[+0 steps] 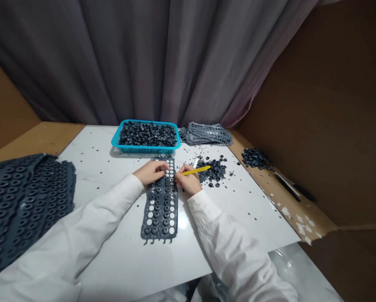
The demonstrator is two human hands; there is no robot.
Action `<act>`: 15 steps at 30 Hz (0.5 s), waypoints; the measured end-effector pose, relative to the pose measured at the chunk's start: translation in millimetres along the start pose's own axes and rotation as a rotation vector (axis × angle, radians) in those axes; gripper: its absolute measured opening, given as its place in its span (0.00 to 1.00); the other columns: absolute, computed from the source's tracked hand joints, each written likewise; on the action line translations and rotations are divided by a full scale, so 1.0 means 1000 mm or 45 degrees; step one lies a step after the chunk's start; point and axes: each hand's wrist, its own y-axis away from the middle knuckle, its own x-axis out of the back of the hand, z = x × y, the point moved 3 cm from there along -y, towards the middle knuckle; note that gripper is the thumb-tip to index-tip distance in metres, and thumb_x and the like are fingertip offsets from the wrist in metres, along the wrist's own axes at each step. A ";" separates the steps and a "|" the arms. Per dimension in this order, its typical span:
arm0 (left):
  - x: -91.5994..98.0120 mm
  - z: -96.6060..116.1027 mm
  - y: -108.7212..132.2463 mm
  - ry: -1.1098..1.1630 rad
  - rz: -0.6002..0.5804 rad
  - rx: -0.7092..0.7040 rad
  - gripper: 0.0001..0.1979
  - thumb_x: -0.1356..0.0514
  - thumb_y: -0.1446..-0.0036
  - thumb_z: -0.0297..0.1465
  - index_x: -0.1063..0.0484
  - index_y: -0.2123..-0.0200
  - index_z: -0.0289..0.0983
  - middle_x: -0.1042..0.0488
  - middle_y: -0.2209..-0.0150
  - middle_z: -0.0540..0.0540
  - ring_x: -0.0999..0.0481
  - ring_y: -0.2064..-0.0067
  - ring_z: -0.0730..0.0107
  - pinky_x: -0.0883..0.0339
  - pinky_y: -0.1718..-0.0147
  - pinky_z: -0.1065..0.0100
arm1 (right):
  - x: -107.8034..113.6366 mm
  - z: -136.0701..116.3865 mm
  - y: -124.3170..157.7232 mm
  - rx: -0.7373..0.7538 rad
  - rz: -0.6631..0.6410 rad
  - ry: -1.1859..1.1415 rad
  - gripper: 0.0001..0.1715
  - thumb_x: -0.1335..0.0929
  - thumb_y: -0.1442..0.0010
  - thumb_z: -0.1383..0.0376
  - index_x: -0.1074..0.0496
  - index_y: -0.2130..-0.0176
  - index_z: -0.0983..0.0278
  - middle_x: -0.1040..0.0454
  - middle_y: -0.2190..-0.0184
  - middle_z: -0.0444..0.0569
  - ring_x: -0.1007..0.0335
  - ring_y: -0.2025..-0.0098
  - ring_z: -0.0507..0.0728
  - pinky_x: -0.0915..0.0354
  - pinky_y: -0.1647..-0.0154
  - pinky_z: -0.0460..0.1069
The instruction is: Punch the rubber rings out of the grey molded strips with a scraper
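Observation:
A dark grey rubber sheet [160, 209] studded with round rings lies lengthwise on the white table [112, 251]; some of its holes show white. My left hand [151, 171] rests on the sheet's far end, fingers curled and pressing on it. My right hand [188, 181] sits at the sheet's right edge, closed around a yellow stick tool [196, 170] that points to the right and away. Just right of that hand lies a heap of loose dark rings [213, 169].
A blue basket [143, 147] full of dark rings stands at the back. Emptied grey sheets [206, 134] lie beside it. A stack of ring sheets [21, 201] fills the left. More rings [253, 158] and dark tools [290, 186] lie on the cardboard ledge at right.

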 end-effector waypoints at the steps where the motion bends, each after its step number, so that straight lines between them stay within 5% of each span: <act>1: -0.005 0.003 0.001 -0.102 -0.065 -0.048 0.12 0.46 0.51 0.28 0.27 0.63 0.34 0.29 0.74 0.50 0.32 0.73 0.71 0.39 0.73 0.71 | -0.001 0.001 0.001 -0.020 -0.022 -0.015 0.07 0.35 0.58 0.67 0.41 0.80 0.61 0.34 0.88 0.38 0.41 0.87 0.49 0.43 0.86 0.44; 5: -0.010 0.014 0.002 -0.414 -0.155 -0.207 0.12 0.45 0.51 0.25 0.24 0.64 0.35 0.29 0.70 0.46 0.30 0.69 0.69 0.38 0.67 0.69 | -0.006 0.005 0.005 -0.033 -0.081 -0.072 0.08 0.34 0.59 0.66 0.41 0.80 0.61 0.34 0.88 0.38 0.40 0.87 0.49 0.42 0.87 0.44; 15: -0.014 0.017 0.001 -0.673 -0.210 -0.279 0.08 0.45 0.46 0.26 0.27 0.65 0.36 0.30 0.65 0.44 0.28 0.63 0.63 0.36 0.63 0.66 | -0.006 0.003 0.004 -0.008 -0.066 -0.027 0.08 0.35 0.58 0.66 0.42 0.79 0.60 0.36 0.88 0.37 0.40 0.87 0.50 0.43 0.86 0.45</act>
